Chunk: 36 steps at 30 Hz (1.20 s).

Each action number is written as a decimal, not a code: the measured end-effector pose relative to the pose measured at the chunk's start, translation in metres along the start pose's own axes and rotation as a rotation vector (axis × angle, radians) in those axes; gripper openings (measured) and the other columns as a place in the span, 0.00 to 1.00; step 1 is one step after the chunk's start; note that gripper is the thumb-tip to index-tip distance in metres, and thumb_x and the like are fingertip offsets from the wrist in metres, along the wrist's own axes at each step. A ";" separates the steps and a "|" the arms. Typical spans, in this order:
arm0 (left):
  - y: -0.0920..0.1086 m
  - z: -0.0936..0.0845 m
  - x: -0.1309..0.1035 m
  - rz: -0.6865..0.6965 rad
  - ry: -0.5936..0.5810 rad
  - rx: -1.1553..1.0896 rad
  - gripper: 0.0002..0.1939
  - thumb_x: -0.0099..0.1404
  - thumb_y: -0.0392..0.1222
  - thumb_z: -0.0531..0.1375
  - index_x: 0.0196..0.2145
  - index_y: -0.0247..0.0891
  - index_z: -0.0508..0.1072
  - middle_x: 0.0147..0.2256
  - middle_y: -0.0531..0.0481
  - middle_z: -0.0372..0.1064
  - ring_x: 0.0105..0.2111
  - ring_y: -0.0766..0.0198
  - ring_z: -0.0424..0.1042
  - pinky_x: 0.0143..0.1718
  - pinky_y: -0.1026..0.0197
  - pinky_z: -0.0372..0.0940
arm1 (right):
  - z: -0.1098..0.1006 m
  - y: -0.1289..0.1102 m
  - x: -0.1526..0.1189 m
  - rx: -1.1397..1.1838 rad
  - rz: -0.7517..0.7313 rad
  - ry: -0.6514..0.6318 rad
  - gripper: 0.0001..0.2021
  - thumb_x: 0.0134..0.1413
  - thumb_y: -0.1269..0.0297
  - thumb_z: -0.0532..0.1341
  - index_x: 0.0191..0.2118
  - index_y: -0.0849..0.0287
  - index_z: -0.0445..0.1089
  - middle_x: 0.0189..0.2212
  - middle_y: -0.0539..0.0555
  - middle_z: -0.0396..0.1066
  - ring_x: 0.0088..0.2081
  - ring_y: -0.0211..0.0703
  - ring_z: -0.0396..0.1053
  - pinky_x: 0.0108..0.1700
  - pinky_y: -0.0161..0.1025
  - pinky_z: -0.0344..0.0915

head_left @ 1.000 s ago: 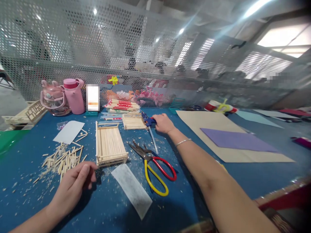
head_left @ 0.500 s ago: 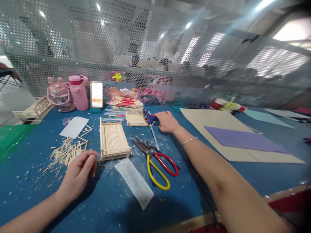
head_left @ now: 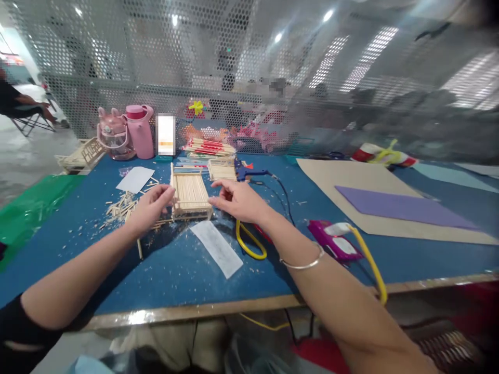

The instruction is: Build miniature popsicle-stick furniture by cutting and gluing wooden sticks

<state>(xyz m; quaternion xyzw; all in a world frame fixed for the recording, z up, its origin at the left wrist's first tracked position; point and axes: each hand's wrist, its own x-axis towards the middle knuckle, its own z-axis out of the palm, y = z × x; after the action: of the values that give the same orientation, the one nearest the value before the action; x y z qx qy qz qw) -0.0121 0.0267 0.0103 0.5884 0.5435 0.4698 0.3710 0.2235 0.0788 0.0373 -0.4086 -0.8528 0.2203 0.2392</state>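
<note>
A small bed-like frame of wooden sticks [head_left: 190, 191] stands on the blue table between my hands. My left hand [head_left: 151, 206] is at its left side, thumb and forefinger pinched together; whatever they grip is too small to make out. At the right side my right hand [head_left: 239, 200] has its fingers apart and curved, with nothing in them. Behind it lies a blue glue gun [head_left: 247, 171]. My right hand and wrist partly cover pliers with red and yellow handles [head_left: 251, 246]. A whitish strip [head_left: 218, 249] lies in front of the frame.
Stick offcuts [head_left: 122, 208] and a white card [head_left: 135, 179] lie at left. Pink bottles [head_left: 140, 132] and bundled sticks [head_left: 210, 147] stand or lie behind. A purple sheet [head_left: 401, 208] rests on beige board [head_left: 323, 179]; a magenta power strip [head_left: 333, 241] sits near the right front edge.
My right hand has let go of the glue gun and come back to the frame's right side. My left hand has moved up against its left side. The view has shifted, showing the table's front edge.
</note>
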 end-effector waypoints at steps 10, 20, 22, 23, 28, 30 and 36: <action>-0.033 -0.029 0.002 0.257 -0.287 0.941 0.07 0.56 0.43 0.59 0.27 0.41 0.76 0.29 0.46 0.71 0.31 0.56 0.69 0.32 0.60 0.58 | 0.032 0.014 -0.024 -0.088 0.099 -0.025 0.16 0.42 0.54 0.65 0.26 0.57 0.58 0.19 0.44 0.58 0.22 0.33 0.54 0.25 0.33 0.50; -0.013 -0.012 -0.008 0.320 -0.087 0.730 0.12 0.57 0.44 0.57 0.37 0.37 0.69 0.32 0.47 0.69 0.32 0.60 0.68 0.33 0.59 0.61 | 0.036 0.015 -0.023 -0.075 0.060 0.178 0.10 0.47 0.58 0.62 0.26 0.59 0.65 0.19 0.46 0.62 0.22 0.33 0.57 0.27 0.33 0.51; -0.011 -0.004 -0.010 0.294 -0.060 0.629 0.10 0.59 0.46 0.56 0.32 0.36 0.70 0.30 0.48 0.70 0.29 0.62 0.67 0.32 0.60 0.60 | 0.036 0.014 -0.023 -0.048 0.050 0.215 0.09 0.47 0.59 0.61 0.26 0.59 0.66 0.19 0.46 0.61 0.22 0.33 0.56 0.27 0.33 0.52; -0.012 0.000 -0.011 0.273 -0.041 0.595 0.10 0.59 0.46 0.56 0.30 0.36 0.70 0.29 0.48 0.70 0.27 0.63 0.66 0.31 0.61 0.60 | 0.036 0.014 -0.022 -0.018 0.044 0.226 0.09 0.47 0.59 0.61 0.28 0.60 0.66 0.18 0.45 0.60 0.22 0.33 0.56 0.27 0.33 0.52; -0.018 0.009 -0.008 0.198 0.025 0.421 0.10 0.58 0.46 0.57 0.29 0.36 0.73 0.24 0.51 0.69 0.23 0.66 0.63 0.27 0.62 0.57 | 0.050 0.011 -0.016 0.180 0.037 0.229 0.07 0.46 0.63 0.60 0.32 0.61 0.68 0.20 0.45 0.62 0.23 0.33 0.57 0.29 0.34 0.55; -0.017 0.009 -0.008 0.170 0.052 0.316 0.11 0.57 0.47 0.58 0.30 0.36 0.74 0.24 0.52 0.68 0.23 0.66 0.62 0.27 0.63 0.57 | 0.054 0.010 -0.014 0.304 0.053 0.244 0.07 0.45 0.63 0.60 0.31 0.61 0.68 0.22 0.47 0.63 0.24 0.33 0.57 0.30 0.34 0.56; -0.009 0.010 -0.012 0.131 0.139 0.000 0.12 0.56 0.47 0.61 0.29 0.35 0.75 0.25 0.52 0.69 0.24 0.68 0.63 0.28 0.64 0.58 | 0.051 0.005 -0.014 0.665 0.074 0.258 0.15 0.43 0.57 0.63 0.36 0.61 0.70 0.27 0.49 0.68 0.23 0.31 0.55 0.25 0.33 0.55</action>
<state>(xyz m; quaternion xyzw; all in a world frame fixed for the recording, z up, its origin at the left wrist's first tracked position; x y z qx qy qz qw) -0.0049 0.0172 -0.0023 0.5888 0.5284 0.5325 0.3010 0.2047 0.0614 -0.0090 -0.3634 -0.6820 0.4409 0.4566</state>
